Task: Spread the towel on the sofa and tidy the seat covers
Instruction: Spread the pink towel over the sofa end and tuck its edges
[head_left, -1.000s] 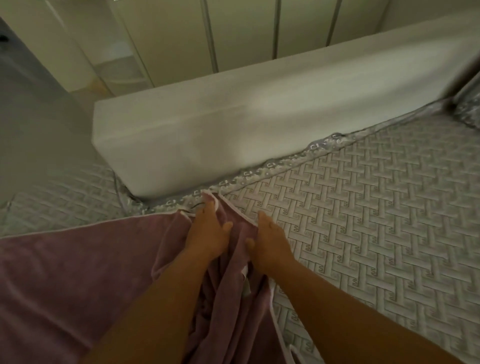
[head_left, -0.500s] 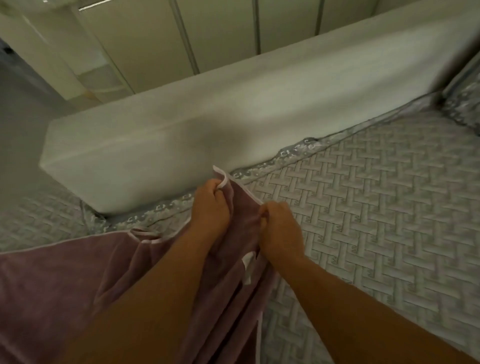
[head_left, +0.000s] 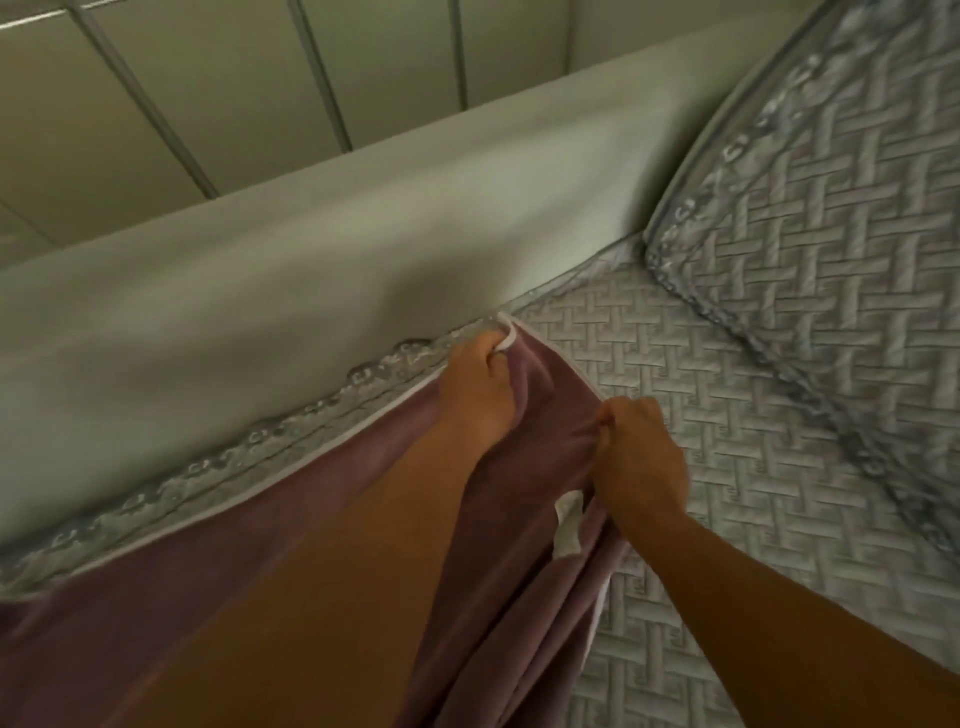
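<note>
Two bare forearms reach in from the bottom edge, crossing over the towel (head_left: 260, 519), mauve with a pale piped hem. Towel lies on the sofa seat, left part flat, the stretch between the arms bunched in long folds. A white tag (head_left: 569, 522) shows on a fold just beside the right wrist.

Right hand (head_left: 641, 460): fingers curled shut, pinching a gather of towel near its right hem. Left hand (head_left: 478, 389): fist closed on the towel's far corner, the pale hem looping out above the knuckles. Hands near each other, not touching.

Under and right of the towel: grey quilted seat cover (head_left: 701, 415), basket-weave pattern, with a lacy trim (head_left: 311, 415) running along its far edge. Towel's far hem lies just beside that trim, roughly parallel. The gripped corner sits at the crease where seat meets the backrest (head_left: 311, 260), plain pale upholstery.

Far right: a cushion (head_left: 831, 208) in the same quilted cloth, leaning on the seat. Beyond the backrest: pale wall panels (head_left: 234, 67) with thin dark seams.
</note>
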